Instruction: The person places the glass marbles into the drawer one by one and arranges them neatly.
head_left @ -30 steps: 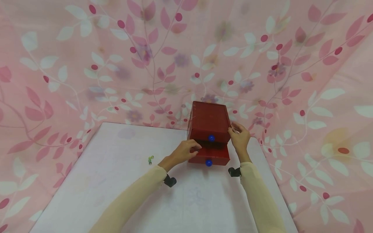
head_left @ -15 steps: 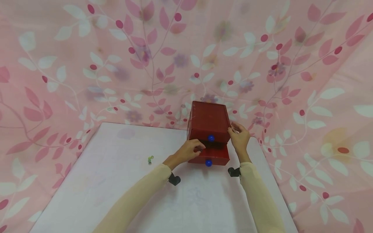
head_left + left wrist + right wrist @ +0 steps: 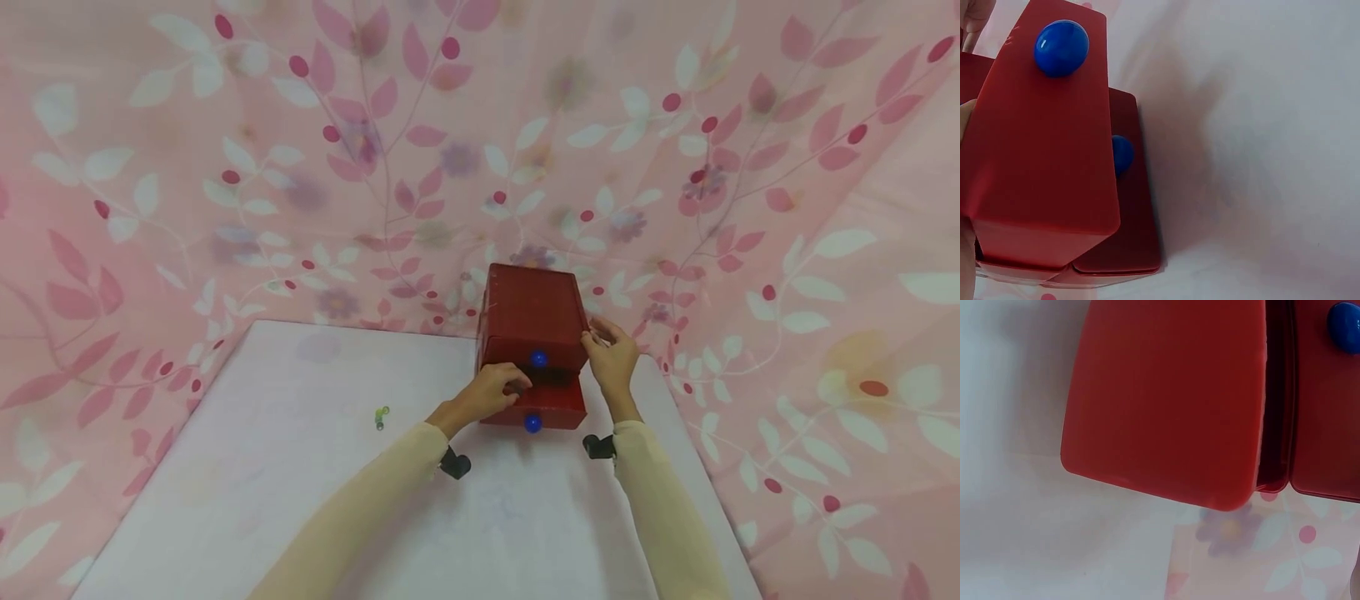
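A red drawer cabinet (image 3: 534, 308) with blue knobs stands at the back of the table. One of its drawers (image 3: 551, 410) is pulled out, its knob (image 3: 532, 423) facing the person. My left hand (image 3: 486, 393) reaches over the left side of this drawer with bent fingers; I cannot tell whether they hold something small. In the left wrist view, the drawer's front (image 3: 1041, 150) hides most of that hand, and a lower drawer's knob (image 3: 1123, 155) peeks out beneath. My right hand (image 3: 615, 360) touches the cabinet's right edge with its fingertips, other fingers extended.
Small greenish see-through pieces (image 3: 380, 418) lie on the white tabletop (image 3: 300, 467), left of the cabinet. Pink floral cloth (image 3: 420, 167) hangs behind and on both sides. A black wrist camera (image 3: 456, 463) sticks out below the left wrist, another (image 3: 597, 447) beside the right.
My left hand has moved a little to the right, farther over the pulled-out drawer. My right hand stays at the cabinet's edge. The head view has shifted slightly.
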Demonstrator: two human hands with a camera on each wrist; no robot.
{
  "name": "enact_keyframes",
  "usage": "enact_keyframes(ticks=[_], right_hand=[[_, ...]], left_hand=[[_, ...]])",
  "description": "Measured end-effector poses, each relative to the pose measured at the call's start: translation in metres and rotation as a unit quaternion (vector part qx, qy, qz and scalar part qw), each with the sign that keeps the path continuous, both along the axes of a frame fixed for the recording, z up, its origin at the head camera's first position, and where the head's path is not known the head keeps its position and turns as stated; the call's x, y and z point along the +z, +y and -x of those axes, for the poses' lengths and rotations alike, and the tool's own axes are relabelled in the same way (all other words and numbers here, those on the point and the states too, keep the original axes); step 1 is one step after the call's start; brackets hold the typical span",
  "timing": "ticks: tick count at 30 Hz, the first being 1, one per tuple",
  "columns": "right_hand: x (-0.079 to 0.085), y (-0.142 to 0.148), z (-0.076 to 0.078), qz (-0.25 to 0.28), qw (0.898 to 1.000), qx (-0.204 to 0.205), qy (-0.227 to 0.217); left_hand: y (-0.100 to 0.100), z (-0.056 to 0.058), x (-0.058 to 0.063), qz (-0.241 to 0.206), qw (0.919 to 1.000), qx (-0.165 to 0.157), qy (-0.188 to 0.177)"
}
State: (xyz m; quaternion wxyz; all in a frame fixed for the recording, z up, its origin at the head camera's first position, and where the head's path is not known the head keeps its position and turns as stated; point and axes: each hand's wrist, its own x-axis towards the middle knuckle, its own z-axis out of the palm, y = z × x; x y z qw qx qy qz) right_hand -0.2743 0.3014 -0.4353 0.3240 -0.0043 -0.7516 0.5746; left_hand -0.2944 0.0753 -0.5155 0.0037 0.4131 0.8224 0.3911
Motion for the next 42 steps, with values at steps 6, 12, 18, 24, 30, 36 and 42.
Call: enact_keyframes(ticks=[6,12,18,24,30,36,42], right_hand=[[-0.019,0.008,0.016,0.003,1.000,-0.014,0.005],[-0.027,0.011,0.020,0.007,1.000,-0.026,0.000],[-0.005,0.000,0.003,0.005,1.000,0.005,0.005],[-0.002,-0.002,0.000,0.005,1.000,0.002,0.004],[-0.003,-0.001,0.001,0.004,1.000,0.004,0.007],[-0.002,-0.001,0.000,0.001,1.000,0.008,0.005],[-0.002,0.000,0.001,0.007,1.000,0.008,0.006]], left_hand=[[0.002,0.001,0.001,-0.013,0.9998,0.000,-0.014],[0.005,0.003,0.000,0.004,0.9994,-0.003,-0.035],[0.006,0.004,0.001,0.032,0.9986,0.000,-0.042],[0.008,0.008,0.004,0.053,0.9981,0.000,-0.032],[0.010,0.007,0.005,0.069,0.9966,0.007,-0.045],[0.012,0.005,0.008,0.084,0.9951,0.016,-0.050],[0.014,0.005,0.010,0.104,0.9929,0.023,-0.054]])
